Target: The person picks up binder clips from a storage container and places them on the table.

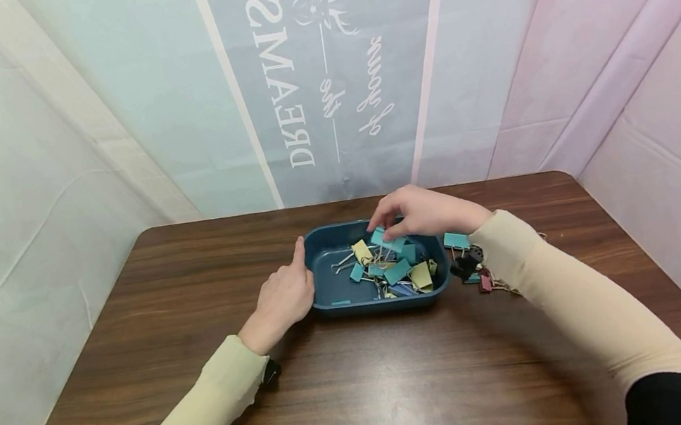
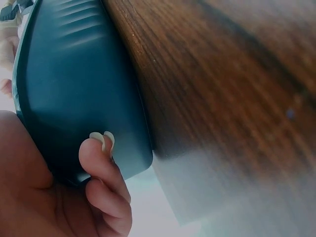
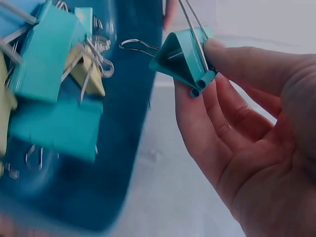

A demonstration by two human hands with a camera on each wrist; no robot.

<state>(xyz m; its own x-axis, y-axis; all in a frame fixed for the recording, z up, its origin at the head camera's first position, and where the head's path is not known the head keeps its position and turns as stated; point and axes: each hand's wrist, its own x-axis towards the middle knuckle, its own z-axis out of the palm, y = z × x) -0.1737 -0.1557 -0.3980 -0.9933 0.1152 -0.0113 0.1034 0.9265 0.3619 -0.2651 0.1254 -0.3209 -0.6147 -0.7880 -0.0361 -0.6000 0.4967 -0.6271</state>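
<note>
My right hand (image 1: 420,211) pinches a teal binder clip (image 3: 180,54) between thumb and fingers, over the back right of a dark blue plastic bin (image 1: 342,308). One wire handle of that clip lies along its side near the thumb; the other sticks out toward the bin. My left hand (image 1: 286,291) holds the bin's left end, its index finger stretched along the end. In the left wrist view, curled fingertips (image 2: 94,153) rest against the bin's outer wall. Teal, yellow and blue binder clips (image 1: 397,272) lie heaped in the bin, mostly toward its right.
More binder clips lie on the wooden table (image 1: 361,380) right of the bin, among them a teal one (image 1: 455,241) and a dark red one (image 1: 485,283). My right sleeve partly covers this group. A printed cloth (image 1: 333,100) hangs behind the table.
</note>
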